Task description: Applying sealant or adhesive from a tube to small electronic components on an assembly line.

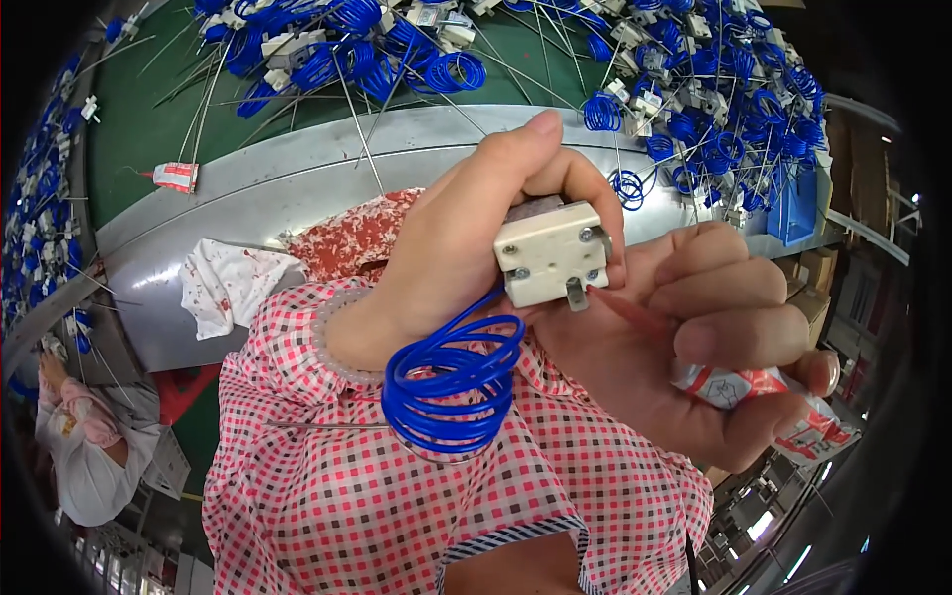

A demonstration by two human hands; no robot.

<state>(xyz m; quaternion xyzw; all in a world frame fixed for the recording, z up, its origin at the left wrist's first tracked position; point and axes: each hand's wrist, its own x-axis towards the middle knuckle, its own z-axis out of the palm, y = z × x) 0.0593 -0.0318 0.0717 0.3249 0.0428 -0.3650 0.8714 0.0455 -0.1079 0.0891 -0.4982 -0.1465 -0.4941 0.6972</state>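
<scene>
A capillary thermostat with a white ceramic body (550,248) is in my left hand (446,213), pinched between thumb and curled fingers. Screws and a metal terminal (576,294) show on its face. From it hangs a coil of blue capillary tubing (451,387), with a thin metal rod pointing left. My right hand (734,327) is closed around a soft red and white squeeze tube (813,431). The tube's red pointed nozzle (630,309) reaches the lower right corner of the ceramic body, beside a screw and the terminal. Whether the tip touches the screw, I cannot tell.
Heaps of similar blue-coiled thermostats (734,119) lie across the green-topped bench (139,109) and its metal edge. Another red and white tube (177,177) rests at left. A red-stained white cloth (233,283) lies nearer me. A blue bin (793,213) stands right; another person (94,446) sits far left.
</scene>
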